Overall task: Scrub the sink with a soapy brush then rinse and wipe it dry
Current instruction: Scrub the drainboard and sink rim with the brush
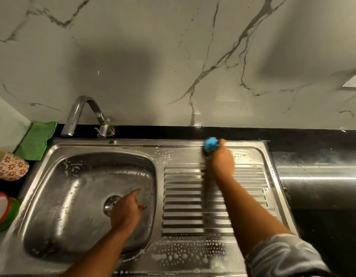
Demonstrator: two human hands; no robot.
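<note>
The steel sink (59,156) has a basin on the left and a ribbed draining board (185,196) on the right, both flecked with soap suds. My right hand (222,160) grips a blue brush (211,143) at the far edge of the draining board, near the back rim. Blur hides the bristles. My left hand (126,210) hangs over the basin beside the drain (111,203), fingers loose, one finger pointing away, holding nothing. The tap (83,114) at the back left shows no running water.
A green cloth (36,139) lies at the back left corner. A patterned cup (10,165) lies on its side at the left edge, with red and green scrub pads (3,211) below it. Wet black counter (317,176) extends to the right.
</note>
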